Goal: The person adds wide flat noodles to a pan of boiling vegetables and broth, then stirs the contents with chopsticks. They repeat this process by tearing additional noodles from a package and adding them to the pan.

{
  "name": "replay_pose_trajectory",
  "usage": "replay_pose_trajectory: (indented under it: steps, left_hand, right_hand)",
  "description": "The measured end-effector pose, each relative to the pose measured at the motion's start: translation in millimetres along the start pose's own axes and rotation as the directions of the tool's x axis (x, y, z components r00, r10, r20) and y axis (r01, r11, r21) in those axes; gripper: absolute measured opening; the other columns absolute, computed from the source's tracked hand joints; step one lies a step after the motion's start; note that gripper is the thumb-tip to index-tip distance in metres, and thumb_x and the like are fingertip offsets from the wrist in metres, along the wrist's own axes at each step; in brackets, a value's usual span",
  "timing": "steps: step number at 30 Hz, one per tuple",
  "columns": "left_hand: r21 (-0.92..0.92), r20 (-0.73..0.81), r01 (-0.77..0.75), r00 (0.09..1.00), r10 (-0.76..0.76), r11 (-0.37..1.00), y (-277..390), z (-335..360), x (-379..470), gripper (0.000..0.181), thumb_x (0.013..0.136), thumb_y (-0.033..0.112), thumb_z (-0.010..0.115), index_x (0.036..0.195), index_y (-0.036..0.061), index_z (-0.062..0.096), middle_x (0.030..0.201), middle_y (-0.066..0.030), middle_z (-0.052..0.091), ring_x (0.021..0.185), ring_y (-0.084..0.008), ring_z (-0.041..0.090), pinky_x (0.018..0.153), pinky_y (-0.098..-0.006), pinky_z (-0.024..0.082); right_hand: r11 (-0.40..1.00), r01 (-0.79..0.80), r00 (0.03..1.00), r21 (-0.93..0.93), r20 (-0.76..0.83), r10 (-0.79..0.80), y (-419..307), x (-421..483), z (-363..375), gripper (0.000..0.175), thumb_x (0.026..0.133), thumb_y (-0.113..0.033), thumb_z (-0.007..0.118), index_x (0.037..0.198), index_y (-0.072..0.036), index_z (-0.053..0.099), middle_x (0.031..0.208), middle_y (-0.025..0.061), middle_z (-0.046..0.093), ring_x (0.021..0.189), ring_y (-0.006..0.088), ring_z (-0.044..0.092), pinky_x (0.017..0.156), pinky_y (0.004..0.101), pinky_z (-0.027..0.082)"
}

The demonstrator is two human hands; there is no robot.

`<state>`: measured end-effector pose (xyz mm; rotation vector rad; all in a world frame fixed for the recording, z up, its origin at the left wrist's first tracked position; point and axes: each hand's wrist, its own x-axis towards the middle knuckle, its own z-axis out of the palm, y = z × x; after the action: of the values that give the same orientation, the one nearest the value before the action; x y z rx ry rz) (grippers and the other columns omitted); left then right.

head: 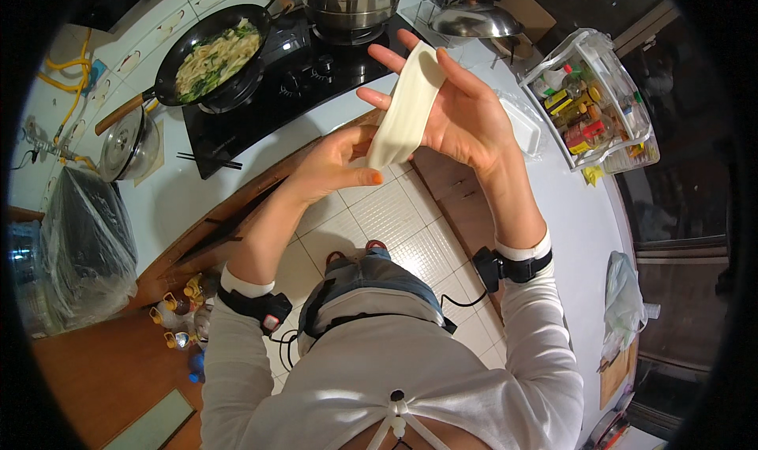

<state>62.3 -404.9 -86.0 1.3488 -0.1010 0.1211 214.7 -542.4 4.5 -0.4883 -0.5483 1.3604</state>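
A flat, pale strip of dough [408, 109] hangs between my two hands, above the gap between the counters. My left hand [334, 160] grips its lower end, with the thumb in front and the other fingers mostly hidden behind. My right hand [471, 115] is turned palm up and supports the upper end. Its thumb touches the dough's edge while the fingers spread out behind the strip. Beyond my hands, a black wok [163, 65] on the gas cooktop [278, 103] contains wide noodles and leafy greens [219, 62].
A steel pot [355, 3] sits on the other burner. Black chopsticks [210, 161] lie beside the cooktop near a lidded pan [127, 145]. On the right counter are a white tray [521, 124], a bottle rack [586, 103] and a plastic bag [623, 302]. Oil bottles [180, 311] stand low left.
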Motion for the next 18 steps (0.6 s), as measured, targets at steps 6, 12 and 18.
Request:
replay_pose_trajectory:
  steps: [6, 12, 18]
  left_hand:
    - [-0.015, -0.055, 0.287, 0.956, -0.288, 0.958, -3.7, 10.6, -11.3, 0.032, 0.078, 0.017, 0.074, 0.101, -0.0020, 0.065, 0.091, -0.0095, 0.068, 0.083, -0.0117, 0.062, 0.077, -0.0249, 0.048]
    - [-0.079, -0.102, 0.226, 0.967, -0.233, 0.971, -8.5, 26.7, -40.5, 0.022, 0.083, 0.012, 0.068, 0.098, -0.0038, 0.065, 0.087, -0.0095, 0.069, 0.077, -0.0103, 0.063, 0.070, -0.0234, 0.050]
    - [-0.076, 0.004, 0.358, 0.933, -0.359, 0.930, -29.8, 40.4, -54.6, 0.022, 0.080, 0.012, 0.072, 0.095, -0.0026, 0.066, 0.085, -0.0048, 0.067, 0.074, -0.0082, 0.060, 0.067, -0.0215, 0.048]
  right_hand:
    - [0.993, -0.008, 0.999, -0.119, -0.031, 0.004, -9.7, 0.0, -13.6, 0.057, 0.095, -0.023, 0.044, 0.144, -0.014, 0.017, 0.147, 0.0129, 0.026, 0.123, 0.0452, 0.041, 0.090, 0.0619, 0.045]
    - [0.998, 0.027, 0.998, -0.055, -0.055, -0.030, -30.6, 1.7, -27.4, 0.048, 0.098, -0.018, 0.037, 0.142, -0.017, 0.020, 0.144, 0.0137, 0.032, 0.120, 0.0488, 0.042, 0.090, 0.0687, 0.041]
    - [0.991, 0.007, 0.998, -0.134, -0.067, -0.017, -27.5, 0.2, -26.1, 0.047, 0.098, -0.017, 0.037, 0.143, -0.014, 0.021, 0.142, 0.0170, 0.035, 0.116, 0.0463, 0.047, 0.089, 0.0634, 0.045]
